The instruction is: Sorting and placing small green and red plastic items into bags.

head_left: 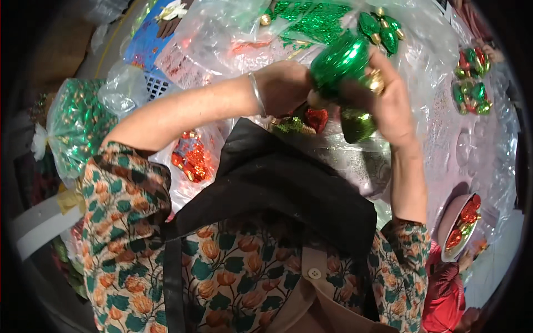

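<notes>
Over the plastic-covered table (pixel 438 125), both hands are working right up close on one shiny green ornament (pixel 340 62), and it is hanging clear of the table at the upper middle of the view! Left hand (pixel 284 83) is coming in from the side, a silver bangle (pixel 256 94) circling its wrist, and its fingers are curling in narrow against the ornament's near side, holding it. Right hand (pixel 395 108) is gripping from the other side, fingers bending around by a gold cap (pixel 377 82). Just below, a darker green ornament (pixel 358 126) is showing under the right palm; with the blur and shadow there, I cannot tell whether that hand is holding it too.

Look around the table: a red ornament (pixel 317 119) is lying just beneath the hands, while a cluster of green bulbs (pixel 382 32) is gleaming beyond them, beside a spread of green tinsel (pixel 313 21). Red glittery ornaments (pixel 194 161) are sitting in clear plastic below the left forearm. Out on the far right, two red-and-green bunches are resting near each other, another person's hand (pixel 493 54) is reaching by the upper one, and a pale bowl (pixel 446 225) is holding more red pieces. Over on the left, a clear bag (pixel 78 130) is bulging with green ornaments.
</notes>
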Demonstrator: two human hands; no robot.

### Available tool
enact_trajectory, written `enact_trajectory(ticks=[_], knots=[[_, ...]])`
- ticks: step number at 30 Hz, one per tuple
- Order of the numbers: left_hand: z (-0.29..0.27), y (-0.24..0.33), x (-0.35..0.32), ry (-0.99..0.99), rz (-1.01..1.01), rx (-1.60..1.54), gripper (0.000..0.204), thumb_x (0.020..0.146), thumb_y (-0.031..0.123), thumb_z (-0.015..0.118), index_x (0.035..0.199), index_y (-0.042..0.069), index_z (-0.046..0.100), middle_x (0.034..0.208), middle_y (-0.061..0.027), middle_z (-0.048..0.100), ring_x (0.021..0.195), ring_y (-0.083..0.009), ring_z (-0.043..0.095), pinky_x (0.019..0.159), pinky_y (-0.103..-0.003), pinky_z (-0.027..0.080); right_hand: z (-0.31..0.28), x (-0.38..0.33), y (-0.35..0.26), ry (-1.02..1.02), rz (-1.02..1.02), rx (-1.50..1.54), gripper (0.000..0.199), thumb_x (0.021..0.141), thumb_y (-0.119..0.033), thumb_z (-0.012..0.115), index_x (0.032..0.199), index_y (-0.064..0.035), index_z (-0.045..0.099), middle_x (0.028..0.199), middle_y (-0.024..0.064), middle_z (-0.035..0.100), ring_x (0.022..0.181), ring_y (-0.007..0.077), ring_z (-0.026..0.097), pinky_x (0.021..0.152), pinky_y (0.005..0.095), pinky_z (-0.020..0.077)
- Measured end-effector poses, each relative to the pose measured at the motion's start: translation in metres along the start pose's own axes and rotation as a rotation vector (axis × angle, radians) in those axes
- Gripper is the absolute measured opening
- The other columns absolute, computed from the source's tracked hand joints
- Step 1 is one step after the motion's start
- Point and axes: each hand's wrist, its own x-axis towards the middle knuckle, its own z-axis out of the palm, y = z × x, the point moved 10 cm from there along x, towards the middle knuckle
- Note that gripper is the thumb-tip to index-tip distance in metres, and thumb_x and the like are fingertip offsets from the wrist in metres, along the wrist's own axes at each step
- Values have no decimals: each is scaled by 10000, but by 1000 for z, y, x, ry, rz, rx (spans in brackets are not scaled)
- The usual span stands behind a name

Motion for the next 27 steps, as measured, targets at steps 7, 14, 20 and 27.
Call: enact_trajectory(ticks=[7,14,20,27], knots=[[-21,-9,-5,64,216,168,143,760,51,518,872,40,607,821,-165,619,793,-328,606,648,-401,489,38,6,-10,-225,-57,-681,424,724,-156,705,1083,-4,540,879,81,619,810,119,582,675,280,477],[-33,8,-18,19,148,667,136,748,53,538,857,0,600,836,-192,617,814,-316,614,680,-398,489,63,8,-14,-267,-120,-915,455,733,-199,694,1109,0,532,868,127,637,768,197,619,687,326,484],[-29,-5,-11,-217,-15,672,317,660,3,612,968,22,538,904,-150,567,896,-329,549,781,-384,466,85,6,28,-683,-208,-1415,379,760,-238,670,1030,6,565,842,168,626,710,310,605,646,391,474],[-36,23,-36,55,345,646,292,702,69,633,977,16,551,909,-148,565,901,-322,548,830,-381,443,91,12,60,-1137,387,-1553,247,795,-207,625,900,12,579,761,220,557,644,306,539,569,344,428]])
